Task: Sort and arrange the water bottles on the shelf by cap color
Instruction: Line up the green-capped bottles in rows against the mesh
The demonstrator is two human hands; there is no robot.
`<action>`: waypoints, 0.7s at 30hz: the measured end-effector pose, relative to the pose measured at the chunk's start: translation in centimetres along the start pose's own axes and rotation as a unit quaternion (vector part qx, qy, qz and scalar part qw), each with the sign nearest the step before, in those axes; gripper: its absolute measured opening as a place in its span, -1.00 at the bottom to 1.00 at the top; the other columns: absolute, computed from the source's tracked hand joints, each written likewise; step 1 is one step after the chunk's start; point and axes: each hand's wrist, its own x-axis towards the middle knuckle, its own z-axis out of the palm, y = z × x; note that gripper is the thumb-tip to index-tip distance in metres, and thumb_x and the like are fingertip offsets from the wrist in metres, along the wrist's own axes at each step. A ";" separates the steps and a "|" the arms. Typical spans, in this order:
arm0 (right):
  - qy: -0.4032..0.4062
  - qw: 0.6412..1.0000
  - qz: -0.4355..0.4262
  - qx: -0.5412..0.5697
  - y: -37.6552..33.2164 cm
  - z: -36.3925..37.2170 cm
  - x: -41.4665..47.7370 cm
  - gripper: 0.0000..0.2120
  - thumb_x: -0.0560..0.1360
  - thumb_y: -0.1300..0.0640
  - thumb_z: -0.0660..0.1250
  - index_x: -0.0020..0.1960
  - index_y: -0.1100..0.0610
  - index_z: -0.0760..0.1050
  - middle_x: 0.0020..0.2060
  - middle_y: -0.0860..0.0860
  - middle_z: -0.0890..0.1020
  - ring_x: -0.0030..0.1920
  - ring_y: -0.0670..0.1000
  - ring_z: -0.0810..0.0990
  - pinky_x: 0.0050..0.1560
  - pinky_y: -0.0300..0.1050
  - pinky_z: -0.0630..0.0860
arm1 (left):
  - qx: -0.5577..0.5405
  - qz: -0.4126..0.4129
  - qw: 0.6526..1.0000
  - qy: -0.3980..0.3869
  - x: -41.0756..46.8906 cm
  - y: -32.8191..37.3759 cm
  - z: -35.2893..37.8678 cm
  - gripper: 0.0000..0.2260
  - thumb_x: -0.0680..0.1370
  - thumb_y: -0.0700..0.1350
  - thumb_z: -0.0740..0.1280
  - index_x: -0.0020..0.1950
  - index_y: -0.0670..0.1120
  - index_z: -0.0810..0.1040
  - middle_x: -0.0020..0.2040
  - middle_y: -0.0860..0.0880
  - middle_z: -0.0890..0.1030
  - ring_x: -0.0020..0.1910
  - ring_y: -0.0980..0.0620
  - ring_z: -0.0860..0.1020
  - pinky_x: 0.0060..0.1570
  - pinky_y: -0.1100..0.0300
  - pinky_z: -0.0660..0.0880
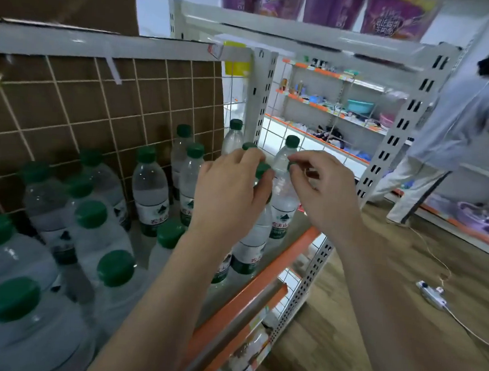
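Left hand curls over one small bottle's green cap while right hand pinches the neighbouring bottle's cap, both standing at the shelf's right end; likely mid-arranging, they next need lining up with the green-capped row.

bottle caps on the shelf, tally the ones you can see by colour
green caps: 16
any other colour: 0
total: 16 caps in view
Two of those sit under the fingers of the left hand and the right hand. The hands and arms may hide more.
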 end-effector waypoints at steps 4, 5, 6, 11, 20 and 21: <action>-0.025 1.000 -0.010 -0.009 3.9 0.1 4.5 -0.80 0.56 0.13 0.28 0.12 0.11 0.61 -0.02 -0.08 0.62 0.02 -0.10 0.56 0.12 -0.07 0.53 | 0.026 -0.011 1.000 -0.003 2.7 0.6 1.9 -0.74 0.65 0.06 0.16 0.22 -0.02 0.51 0.07 0.03 0.62 0.00 -0.04 0.58 0.08 0.01 0.43; -0.034 0.999 -0.013 -0.007 4.9 0.2 5.8 -0.80 0.55 0.12 0.28 0.11 0.10 0.61 -0.01 -0.07 0.64 0.02 -0.11 0.55 0.12 -0.09 0.52 | 0.040 -0.015 0.999 -0.002 3.4 0.7 2.5 -0.74 0.65 0.06 0.15 0.22 -0.01 0.50 0.07 0.04 0.61 0.01 -0.03 0.57 0.09 0.01 0.42; -0.043 0.999 -0.018 -0.002 5.8 0.3 7.0 -0.79 0.54 0.10 0.28 0.11 0.09 0.61 -0.01 -0.05 0.65 0.01 -0.10 0.56 0.11 -0.11 0.51 | 0.052 -0.021 0.998 0.001 4.1 0.9 3.0 -0.74 0.65 0.07 0.14 0.22 0.01 0.50 0.08 0.05 0.61 0.02 -0.02 0.57 0.10 0.01 0.42; -0.083 0.995 -0.035 0.039 10.1 1.0 12.5 -0.83 0.53 0.12 0.31 0.07 0.08 0.62 -0.05 -0.04 0.66 -0.01 -0.04 0.61 0.04 -0.13 0.51 | 0.095 -0.075 0.992 0.023 7.5 1.7 5.7 -0.72 0.65 0.08 0.12 0.23 0.00 0.50 0.05 0.05 0.60 -0.09 -0.01 0.54 0.04 -0.01 0.46; -0.265 0.963 0.018 0.050 16.9 4.2 14.9 -0.73 0.52 0.06 0.38 0.21 0.02 0.52 0.10 0.07 0.64 0.02 0.10 0.60 -0.01 -0.12 0.45 | 0.137 -0.128 0.981 -0.056 10.7 2.2 6.6 -0.70 0.62 0.12 0.15 0.24 0.00 0.47 0.11 0.02 0.56 0.01 0.00 0.53 0.05 -0.01 0.50; -0.264 0.962 0.018 0.060 17.2 4.7 14.6 -0.71 0.52 0.07 0.38 0.23 0.02 0.50 0.10 0.07 0.63 0.02 0.10 0.59 -0.01 -0.11 0.46 | 0.141 -0.130 0.979 -0.070 10.7 1.9 6.3 -0.69 0.61 0.15 0.15 0.24 0.02 0.47 0.10 0.03 0.56 0.01 0.03 0.52 0.04 0.02 0.50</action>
